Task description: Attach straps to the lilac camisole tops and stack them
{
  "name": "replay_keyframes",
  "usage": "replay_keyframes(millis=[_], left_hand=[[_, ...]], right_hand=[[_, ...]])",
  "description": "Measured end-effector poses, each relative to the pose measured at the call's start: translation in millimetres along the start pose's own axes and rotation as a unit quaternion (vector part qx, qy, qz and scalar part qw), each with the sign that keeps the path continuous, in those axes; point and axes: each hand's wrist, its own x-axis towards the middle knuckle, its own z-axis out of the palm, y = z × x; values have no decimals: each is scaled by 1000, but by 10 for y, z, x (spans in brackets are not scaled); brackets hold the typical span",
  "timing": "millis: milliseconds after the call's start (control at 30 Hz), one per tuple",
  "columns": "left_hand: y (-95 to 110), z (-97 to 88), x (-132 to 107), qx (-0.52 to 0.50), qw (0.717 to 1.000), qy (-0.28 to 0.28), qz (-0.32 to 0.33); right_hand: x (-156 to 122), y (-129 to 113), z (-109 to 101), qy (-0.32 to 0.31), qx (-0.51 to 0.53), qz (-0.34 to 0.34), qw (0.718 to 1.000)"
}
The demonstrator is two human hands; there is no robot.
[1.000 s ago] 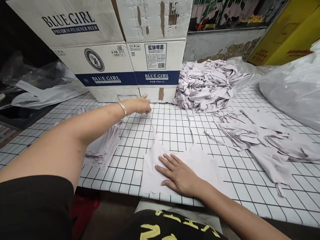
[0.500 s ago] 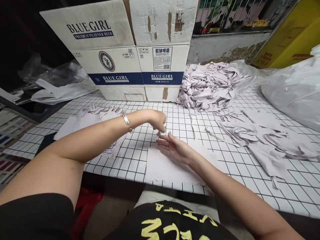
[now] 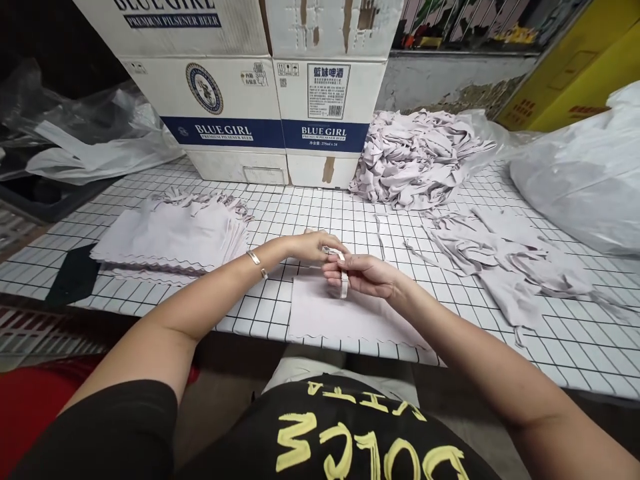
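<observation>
A narrow pale strap (image 3: 344,285) hangs between my hands; its upper end runs up toward my left fingers. My left hand (image 3: 314,246), below a silver cuff bracelet, is closed on the upper part of this strap, its fingertips partly hidden. Close against it, my right hand (image 3: 367,275) pinches the strap between thumb and fingers, palm turned up. Under both hands lies a flat pale pink fabric piece (image 3: 320,320) with a wavy lower edge, near the table's front edge.
On the grid-patterned table cloth (image 3: 270,307) a stack of pale fabric pieces (image 3: 165,233) lies left. Loose strappy garments (image 3: 500,267) lie right. Behind stand a beer carton (image 3: 225,93), a fabric heap (image 3: 415,160) and a white plastic bag (image 3: 580,180).
My left hand has come down and the right hand's open fingers have closed, bringing the pale strap into clear view between them. The view has tipped downward.
</observation>
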Motion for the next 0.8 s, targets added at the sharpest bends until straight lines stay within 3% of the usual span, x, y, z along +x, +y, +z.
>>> replay_keyframes(millis=[133, 267, 333, 400, 467, 633, 800], left_hand=[[-105, 103, 133, 41, 996, 65, -48], [-197, 122, 164, 56, 986, 96, -123], [-162, 157, 101, 88, 974, 135, -162], [-51, 254, -9, 131, 947, 214, -202], [109, 414, -139, 154, 926, 261, -224], [395, 852, -340, 139, 945, 180, -235], [407, 960, -324, 104, 947, 157, -260]], right_hand=[[-60, -16, -77, -6, -40, 3, 999], [-160, -38, -229, -22, -230, 49, 972], [-183, -53, -330, 13, -303, 37, 952], [-173, -70, -430, 65, -302, 20, 951], [-141, -82, -512, 98, -234, 11, 967], [-56, -74, -575, 122, -108, 19, 986], [-28, -3, -531, 114, -121, -36, 985]])
